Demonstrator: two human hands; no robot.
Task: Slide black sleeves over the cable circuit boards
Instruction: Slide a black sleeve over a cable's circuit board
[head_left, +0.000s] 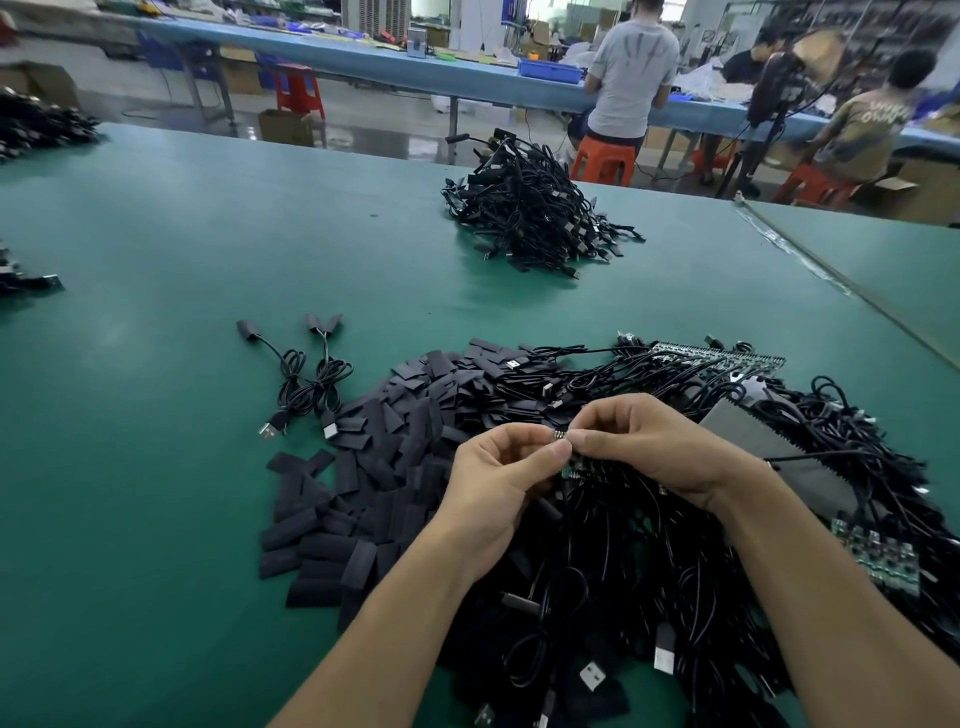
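Green mat surface (208, 234): wide and flat in the head view; every pile below lies on it.
Left hand (493, 483): raised, fingers curled, thumb and forefinger pinching the small cable circuit board (560, 434) from the left.
Right hand (654, 441): facing the left one, fingers curled, thumb and forefinger gripping the same piece from the right.
Cable circuit board: silvery at the top, with a bit of green showing below the left thumb. It is held between both hands above the black cable tangle (623, 571). Whether a sleeve is on it cannot be told.
Black sleeves (374, 467): short, flat, matt tubes in a loose heap left of the hands, touching the tangle.
Black cable tangle: thin cords with silver USB plugs, under and to the right of both forearms.
Green board strip (727, 356): a long panel of circuit boards at the tangle's far edge.
Grey sheet (753, 436): flat, partly buried in cables just beyond the right wrist.
Three sleeved cables (306, 384): lying apart, left of the sleeve heap.
Far cable pile (524, 218): a black mound well apart from the hands, near the far edge.
Background: people sit on orange stools (602, 161) at a long blue surface.
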